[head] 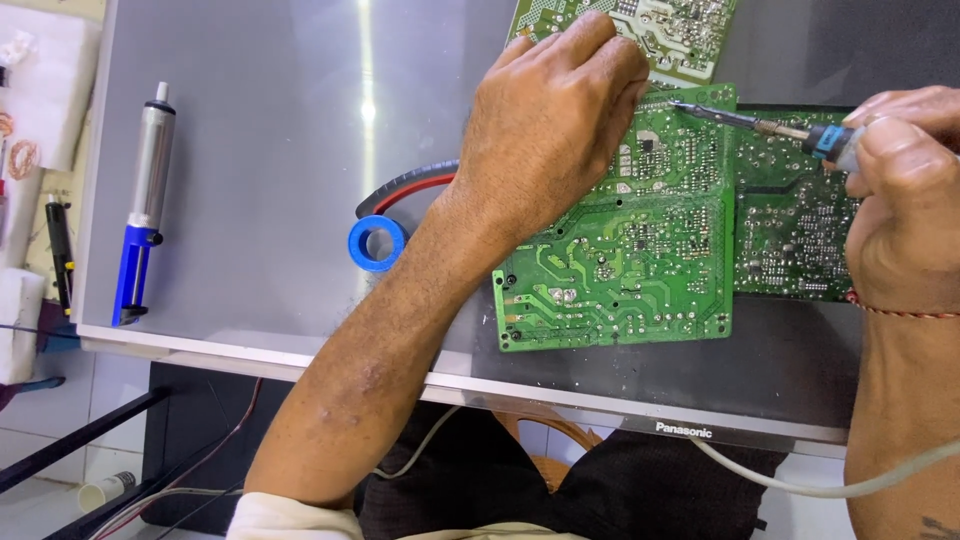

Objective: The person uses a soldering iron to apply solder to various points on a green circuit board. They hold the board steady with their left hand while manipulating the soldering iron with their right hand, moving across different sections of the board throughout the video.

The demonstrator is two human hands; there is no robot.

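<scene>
Our right hand (905, 190) pinches the soldering iron (770, 125), axis pointing left along the bench's far edge, tip on the green circuit board (620, 270) just beside our left hand (550, 120), fingers curled pressing the board.

Blue-handled desoldering pump (143, 205), blue tape roll (377, 243), black pen (61, 250).

You are at an electronics repair bench, a small workshop rather than a home table. Several bare green circuit boards (640, 250) lie solder-side up on a flat screen panel (260, 150) used as the work surface, with a soldering iron (770, 125) on its cord over one board. A blue-handled desoldering pump (145, 200), a blue spool (377, 243) and red and black wires (405, 187) lie near you.
</scene>
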